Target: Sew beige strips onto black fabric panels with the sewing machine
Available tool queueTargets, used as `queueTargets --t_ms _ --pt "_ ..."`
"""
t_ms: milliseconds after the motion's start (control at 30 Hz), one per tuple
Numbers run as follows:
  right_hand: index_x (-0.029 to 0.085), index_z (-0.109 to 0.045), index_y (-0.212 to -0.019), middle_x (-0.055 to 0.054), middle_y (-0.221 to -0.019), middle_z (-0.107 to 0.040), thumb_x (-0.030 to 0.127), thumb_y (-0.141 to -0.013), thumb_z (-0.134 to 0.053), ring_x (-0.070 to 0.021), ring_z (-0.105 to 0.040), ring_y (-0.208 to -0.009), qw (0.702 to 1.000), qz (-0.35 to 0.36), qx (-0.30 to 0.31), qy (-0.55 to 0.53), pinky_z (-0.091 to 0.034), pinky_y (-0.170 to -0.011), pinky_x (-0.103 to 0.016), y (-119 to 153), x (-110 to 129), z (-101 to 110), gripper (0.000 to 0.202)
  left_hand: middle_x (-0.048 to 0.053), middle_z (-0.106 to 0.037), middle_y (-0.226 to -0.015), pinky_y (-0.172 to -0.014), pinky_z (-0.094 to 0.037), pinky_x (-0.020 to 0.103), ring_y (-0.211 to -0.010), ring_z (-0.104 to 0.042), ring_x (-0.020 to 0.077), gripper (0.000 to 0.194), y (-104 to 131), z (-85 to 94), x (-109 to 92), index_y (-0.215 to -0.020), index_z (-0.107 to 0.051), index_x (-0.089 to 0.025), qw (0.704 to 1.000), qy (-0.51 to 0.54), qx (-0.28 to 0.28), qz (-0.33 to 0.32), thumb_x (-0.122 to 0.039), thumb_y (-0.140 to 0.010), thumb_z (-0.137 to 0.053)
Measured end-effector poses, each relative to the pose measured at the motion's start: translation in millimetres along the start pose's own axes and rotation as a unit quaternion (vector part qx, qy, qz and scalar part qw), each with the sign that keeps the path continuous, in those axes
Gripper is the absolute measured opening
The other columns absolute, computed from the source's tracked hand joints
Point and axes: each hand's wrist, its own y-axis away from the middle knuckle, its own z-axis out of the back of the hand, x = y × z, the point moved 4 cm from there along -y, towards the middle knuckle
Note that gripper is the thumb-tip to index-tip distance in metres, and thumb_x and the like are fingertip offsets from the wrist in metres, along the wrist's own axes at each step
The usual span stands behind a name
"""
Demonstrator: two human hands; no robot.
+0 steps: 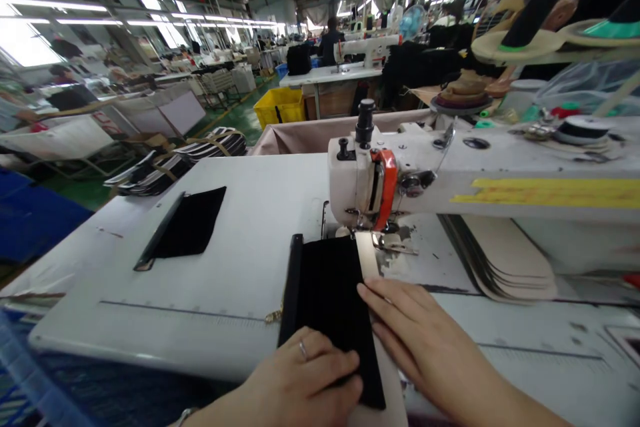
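Note:
A black fabric piece (330, 300) with a dark bound strip along its left edge lies over a beige panel (368, 257) on the sewing machine's bed. Its far end reaches the presser foot (375, 240) under the machine head. My left hand (313, 373), wearing a ring, bears on the near part of the black fabric with curled fingers, thumb and forefinger close together at a fold. My right hand (420, 327) lies flat along the right edge, its outstretched fingers on the beige panel and the fabric's border. A gold zipper pull (273, 315) shows beside the strip.
Another black piece (193, 223) with a dark strip lies on the table's left. Stacked beige panels (510, 257) sit under the arm of the white sewing machine (420, 167). Bundled pieces (175, 160) stand beyond the table edge, and a yellow crate (280, 107) is farther back.

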Motion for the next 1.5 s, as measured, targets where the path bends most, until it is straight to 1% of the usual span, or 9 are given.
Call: queueTargets --t_ms 133,267,533,600,667,767,833,933,1500 --pt "0.021 -0.051 -0.141 -0.011 -0.135 -0.059 0.023 -0.098 -0.047 -0.0257 -0.057 -0.119 0.999 -0.024 0.014 -0.032 -0.052 -0.100 -0.049 -1 0 2 0.043 0.014 -0.066 -0.124 -0.090 -0.054 0.035 -0.098 -0.061 0.0217 0.033 -2 11.9 -8 -0.129 -0.056 -0.011 0.994 0.000 0.107 0.001 -0.011 -0.097 -0.046" --pt "0.022 -0.051 -0.141 -0.010 -0.135 -0.058 0.023 -0.098 -0.048 -0.0256 -0.057 -0.119 0.999 -0.023 0.017 -0.033 -0.051 -0.099 -0.049 -1 0 2 0.043 0.016 -0.068 -0.119 -0.088 -0.055 0.036 -0.094 -0.062 0.0223 0.033 -3 16.8 -9 -0.127 -0.057 -0.006 0.992 -0.045 0.113 -0.041 -0.009 -0.097 -0.045" --pt "0.022 -0.048 -0.143 -0.009 -0.138 -0.054 0.023 -0.099 -0.046 -0.0258 -0.052 -0.122 0.998 -0.029 0.036 -0.033 -0.049 -0.102 -0.049 1 0 -1 0.043 0.012 -0.069 -0.117 -0.086 -0.054 0.034 -0.091 -0.060 0.0212 0.030 -1 16.6 -12 -0.123 -0.060 -0.007 0.992 -0.043 0.112 -0.044 -0.008 -0.096 -0.048" --pt "0.022 -0.047 -0.143 -0.009 -0.138 -0.054 0.023 -0.099 -0.046 -0.0256 -0.052 -0.122 0.998 -0.029 0.042 -0.034 -0.049 -0.102 -0.049 1 0 -1 0.044 0.009 -0.070 -0.111 -0.089 -0.053 0.034 -0.091 -0.060 0.0201 0.027 -9 19.0 -4 -0.118 -0.063 -0.012 0.995 0.004 0.104 -0.008 -0.011 -0.095 -0.049" --pt "0.023 -0.047 -0.144 -0.009 -0.138 -0.055 0.023 -0.099 -0.046 -0.0257 -0.052 -0.122 0.998 -0.028 0.047 -0.032 -0.049 -0.102 -0.049 1 0 -1 0.044 0.007 -0.069 -0.109 -0.097 -0.050 0.037 -0.099 -0.060 0.0204 0.024 -23 20.5 15 -0.114 -0.064 -0.015 0.996 0.024 0.076 0.048 -0.012 -0.095 -0.048" --pt "0.022 -0.046 -0.144 -0.009 -0.136 -0.056 0.024 -0.099 -0.046 -0.0259 -0.054 -0.121 0.999 -0.018 0.045 -0.019 -0.051 -0.100 -0.047 0 0 -1 0.045 0.012 -0.060 -0.131 -0.112 -0.041 0.045 -0.127 -0.050 0.0251 0.030 -47 17.9 55 -0.125 -0.058 -0.013 0.991 -0.033 0.028 0.128 -0.014 -0.098 -0.046" --pt "0.022 -0.046 -0.144 -0.009 -0.135 -0.057 0.024 -0.098 -0.047 -0.0257 -0.056 -0.119 0.999 -0.010 0.034 -0.004 -0.053 -0.098 -0.045 0 0 -2 0.046 0.013 -0.053 -0.142 -0.116 -0.038 0.046 -0.136 -0.043 0.0261 0.034 -61 12.1 79 -0.131 -0.054 -0.012 0.986 -0.051 0.030 0.158 -0.017 -0.098 -0.049" --pt "0.022 -0.046 -0.145 -0.009 -0.136 -0.057 0.025 -0.097 -0.049 -0.0253 -0.057 -0.118 1.000 0.007 0.021 0.019 -0.055 -0.096 -0.043 1 -1 -4 0.047 0.012 -0.054 -0.141 -0.115 -0.041 0.044 -0.133 -0.048 0.0243 0.035 -71 4.7 98 -0.131 -0.055 -0.012 0.983 -0.026 0.046 0.176 -0.019 -0.097 -0.053" --pt "0.018 -0.049 -0.143 -0.011 -0.134 -0.060 0.024 -0.096 -0.047 -0.0244 -0.061 -0.116 0.996 0.054 0.004 0.074 -0.059 -0.089 -0.040 0 -2 -3 0.047 0.009 -0.056 -0.139 -0.114 -0.042 0.043 -0.131 -0.049 0.0228 0.035 -67 5.5 103 -0.130 -0.057 -0.014 0.983 0.017 0.034 0.179 -0.020 -0.096 -0.057"
